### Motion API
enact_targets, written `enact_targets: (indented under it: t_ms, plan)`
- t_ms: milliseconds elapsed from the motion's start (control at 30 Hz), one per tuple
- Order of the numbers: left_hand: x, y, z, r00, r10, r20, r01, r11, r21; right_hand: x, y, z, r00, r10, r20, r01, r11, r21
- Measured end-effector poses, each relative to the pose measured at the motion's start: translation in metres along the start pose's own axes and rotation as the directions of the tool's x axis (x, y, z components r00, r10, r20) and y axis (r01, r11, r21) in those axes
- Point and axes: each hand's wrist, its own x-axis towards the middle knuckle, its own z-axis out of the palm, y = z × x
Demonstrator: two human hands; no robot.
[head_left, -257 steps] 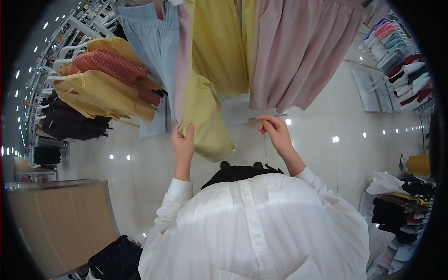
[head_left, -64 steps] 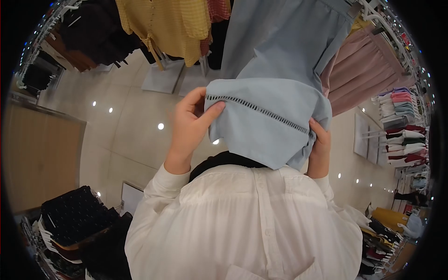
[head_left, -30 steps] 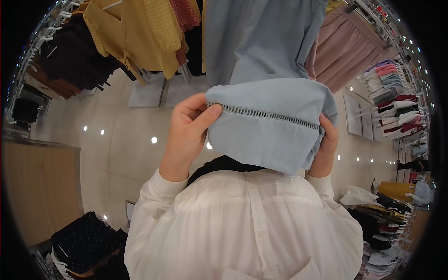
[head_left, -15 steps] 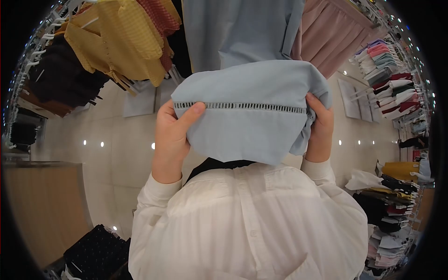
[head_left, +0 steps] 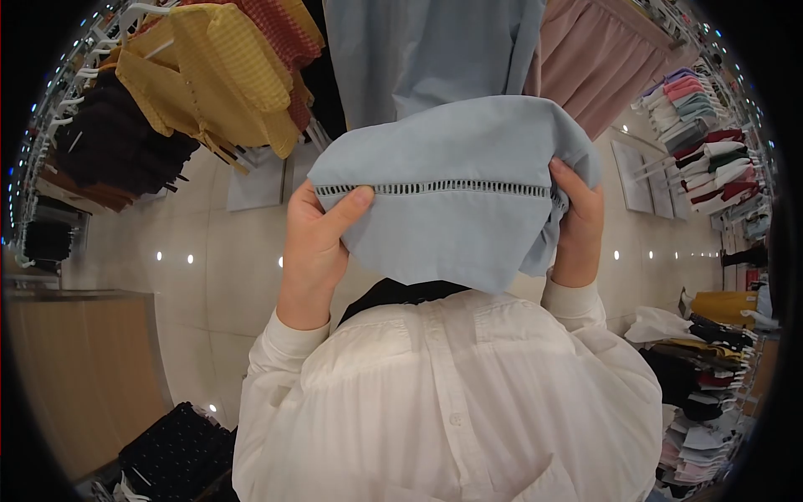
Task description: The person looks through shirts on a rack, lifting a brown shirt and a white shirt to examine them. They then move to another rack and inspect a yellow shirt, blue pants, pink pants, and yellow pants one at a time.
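Observation:
A light blue garment point(head_left: 443, 226) with a ladder-like openwork band across it is stretched between my two hands in front of my chest. My left hand point(head_left: 322, 238) grips its left edge, the thumb lying on top at the band and the fingers hidden behind the cloth. At the right edge my right hand point(head_left: 577, 222) pinches the bunched fabric, its thumb by the end of the band. Just beyond it hangs a larger light blue garment point(head_left: 435, 50), partly covered by the held cloth.
Yellow tops point(head_left: 201, 75) and dark clothes point(head_left: 109, 125) hang at upper left, a pink pleated garment point(head_left: 594, 58) at upper right. Racks of clothes point(head_left: 703, 159) line the right side. A wooden counter point(head_left: 84, 368) stands at lower left, beside black dotted fabric point(head_left: 176, 448).
Both hands have shifted slightly right, still holding the garment. Its top edge has risen a little and the openwork band curves more.

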Motion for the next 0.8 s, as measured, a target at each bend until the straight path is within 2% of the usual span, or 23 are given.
enact_targets:
  t_ms: [300, 367, 800]
  plan:
    - [-0.003, -0.001, 0.01, 0.999, 0.013, -0.029, -0.012, 0.999, 0.034, 0.0, -0.003, -0.002, 0.999, -0.031, -0.028, 0.032, 0.999, 0.031]
    - [-0.003, -0.003, 0.009, 0.998, 0.016, -0.054, -0.014, 0.999, 0.042, -0.001, -0.002, -0.008, 1.0, 0.017, -0.012, -0.017, 1.0, 0.003]
    - [-0.014, 0.003, 0.018, 0.999, 0.027, -0.022, -0.025, 0.998, 0.061, 0.006, 0.004, -0.018, 0.995, 0.08, -0.054, -0.077, 0.995, 0.067]
